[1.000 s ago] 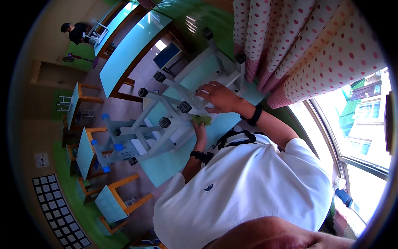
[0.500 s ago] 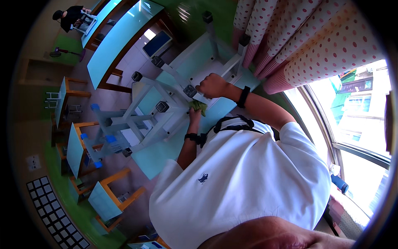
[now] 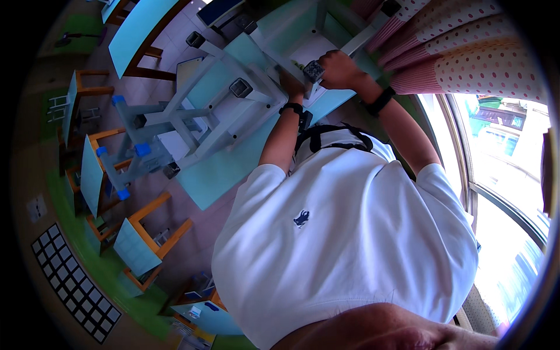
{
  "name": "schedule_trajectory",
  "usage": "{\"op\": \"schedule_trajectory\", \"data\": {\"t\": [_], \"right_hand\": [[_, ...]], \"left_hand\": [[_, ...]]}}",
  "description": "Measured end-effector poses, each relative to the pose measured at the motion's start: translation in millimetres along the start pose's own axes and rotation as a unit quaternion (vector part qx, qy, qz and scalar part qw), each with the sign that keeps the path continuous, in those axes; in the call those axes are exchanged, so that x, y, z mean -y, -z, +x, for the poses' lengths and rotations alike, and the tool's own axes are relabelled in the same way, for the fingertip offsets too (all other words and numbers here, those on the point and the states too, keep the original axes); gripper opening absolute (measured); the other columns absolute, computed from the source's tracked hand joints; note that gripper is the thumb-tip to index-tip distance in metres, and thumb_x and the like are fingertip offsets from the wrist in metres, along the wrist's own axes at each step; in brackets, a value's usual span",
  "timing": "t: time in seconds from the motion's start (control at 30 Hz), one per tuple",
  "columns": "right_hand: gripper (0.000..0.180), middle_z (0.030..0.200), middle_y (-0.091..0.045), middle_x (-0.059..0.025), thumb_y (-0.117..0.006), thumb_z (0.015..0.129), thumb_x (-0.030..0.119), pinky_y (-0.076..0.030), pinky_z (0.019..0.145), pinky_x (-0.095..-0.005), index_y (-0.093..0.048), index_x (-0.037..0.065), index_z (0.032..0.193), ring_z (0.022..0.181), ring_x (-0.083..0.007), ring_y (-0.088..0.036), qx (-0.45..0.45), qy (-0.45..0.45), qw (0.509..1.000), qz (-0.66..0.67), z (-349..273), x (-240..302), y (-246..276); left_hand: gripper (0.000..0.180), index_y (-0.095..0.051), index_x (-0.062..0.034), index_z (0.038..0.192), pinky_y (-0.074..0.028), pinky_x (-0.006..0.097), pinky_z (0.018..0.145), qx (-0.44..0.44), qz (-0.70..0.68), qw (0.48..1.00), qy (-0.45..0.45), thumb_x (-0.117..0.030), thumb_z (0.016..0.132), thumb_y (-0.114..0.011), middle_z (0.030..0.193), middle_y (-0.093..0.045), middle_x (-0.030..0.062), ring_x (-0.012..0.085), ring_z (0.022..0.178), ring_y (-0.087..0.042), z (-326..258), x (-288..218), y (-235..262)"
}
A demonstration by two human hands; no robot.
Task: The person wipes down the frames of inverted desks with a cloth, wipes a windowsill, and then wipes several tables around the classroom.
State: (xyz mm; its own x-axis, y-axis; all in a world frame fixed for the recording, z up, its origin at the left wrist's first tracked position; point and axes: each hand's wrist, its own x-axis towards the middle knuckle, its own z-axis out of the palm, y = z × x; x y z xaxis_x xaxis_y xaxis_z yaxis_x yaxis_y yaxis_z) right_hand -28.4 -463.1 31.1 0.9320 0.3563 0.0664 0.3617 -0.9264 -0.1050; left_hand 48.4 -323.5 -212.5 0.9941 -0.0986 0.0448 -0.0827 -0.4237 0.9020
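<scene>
The left hand (image 3: 291, 84) has moved left of the upturned stool leg's black cap (image 3: 313, 71), bringing the green cloth (image 3: 297, 65) to another side above the pale-blue surface (image 3: 213, 184); its grip is mostly hidden. The right hand (image 3: 341, 70) curls beside the cap, hold unclear.

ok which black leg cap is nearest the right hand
The black cap immediately left of the right hand; it sits right beside it, while the other black caps are clearly farther away.
</scene>
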Motion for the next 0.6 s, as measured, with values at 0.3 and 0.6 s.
{"op": "schedule_trajectory", "data": {"t": [0.3, 0.6], "right_hand": [[0.024, 0.067, -0.061, -0.0131, -0.067, 0.053, 0.018, -0.051, 0.065, -0.0419, -0.062, 0.003, 0.072, 0.069, -0.0341, -0.062, -0.064, -0.028, 0.997, 0.029, -7.8, -1.6, -9.1], [0.022, 0.066, -0.062, -0.0129, -0.067, 0.052, 0.016, -0.051, 0.063, -0.0403, -0.061, 0.003, 0.069, 0.068, -0.0332, -0.063, -0.062, -0.028, 0.998, 0.009, -4.4, -0.7, -10.5]], "left_hand": [[0.052, -0.047, 0.0025, 0.126, -0.040, 0.045, 0.097, 0.225, 0.075, 0.948, -0.211, -0.009, 0.079, -0.065, 0.121, -0.052, 0.0269, 0.0430, 0.114, -0.050, -51.0, 27.8, 58.6], [0.037, -0.052, 0.0003, 0.115, -0.047, 0.048, 0.085, 0.297, 0.153, 0.936, -0.111, -0.009, 0.082, -0.066, 0.113, -0.058, 0.0251, 0.0431, 0.098, -0.058, -76.9, 35.6, 87.5]]}}
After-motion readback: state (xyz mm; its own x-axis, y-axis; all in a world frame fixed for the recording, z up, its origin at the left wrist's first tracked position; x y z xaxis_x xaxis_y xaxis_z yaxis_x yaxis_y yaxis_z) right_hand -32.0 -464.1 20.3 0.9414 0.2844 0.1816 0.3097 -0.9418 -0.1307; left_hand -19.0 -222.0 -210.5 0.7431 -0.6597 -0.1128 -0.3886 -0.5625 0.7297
